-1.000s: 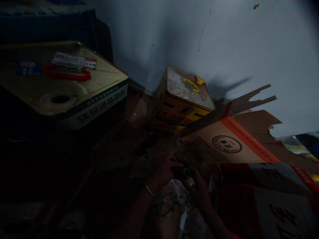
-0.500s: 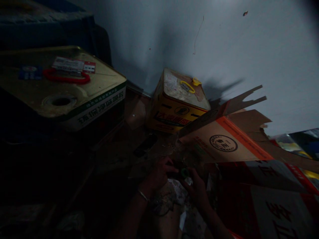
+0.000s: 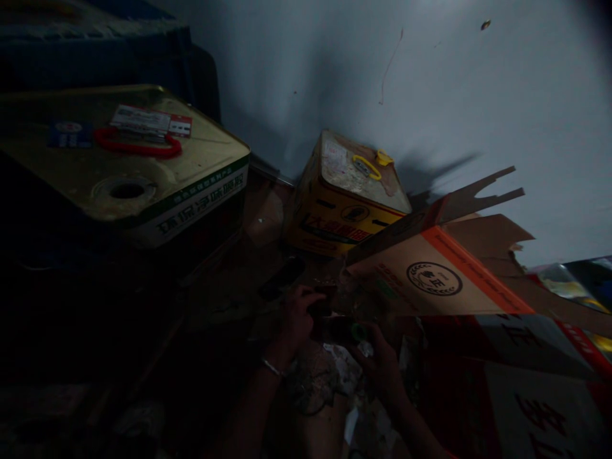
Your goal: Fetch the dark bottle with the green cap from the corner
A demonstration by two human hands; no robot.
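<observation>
The light is very dim around the hands. My left hand (image 3: pixel 297 317), with a bracelet at its wrist, has its fingers curled at a small dark reddish piece (image 3: pixel 327 293) whose kind I cannot make out. Facing it from the right, my right hand (image 3: pixel 381 361) is closed on a dark object with a green ring (image 3: pixel 356 331) at its end. A short gap lies between the fingers of the two hands. Below them are crumpled whitish scraps (image 3: pixel 342 363). Just beyond the left hand rests a dark elongated object (image 3: pixel 283 277).
At left stands a large metal can (image 3: pixel 210 150) with a red handle and a round opening. A yellow can (image 3: pixel 329 213) is against the wall (image 3: pixel 344 70). To the right, an open carton (image 3: pixel 406 277) with torn flaps sits above a red and white box (image 3: pixel 521 382).
My left hand has shifted slightly left and up, away from my right hand, and the dark reddish piece now shows at its fingers. The view has moved a little.
</observation>
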